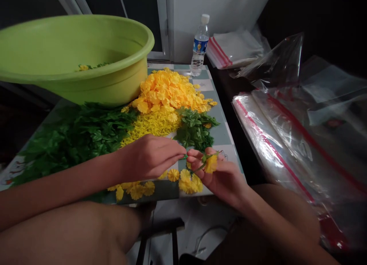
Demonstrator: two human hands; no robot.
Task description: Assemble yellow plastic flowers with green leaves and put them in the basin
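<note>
Window, pale frame (163, 24), upper centre; white wall panel (218, 24) beside it; tiled worktop (220, 135), centre; dark bench (246, 123), right; pale floor (195, 226), bottom centre; black stool (160, 226); dim light.

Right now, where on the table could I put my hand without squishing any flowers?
The tiled table shows bare in a strip between the small leaf pile and its right edge. The middle is crowded with yellow flower heads, big green leaves and a green plastic basin; loose flowers lie below the left hand and right hand.
</note>
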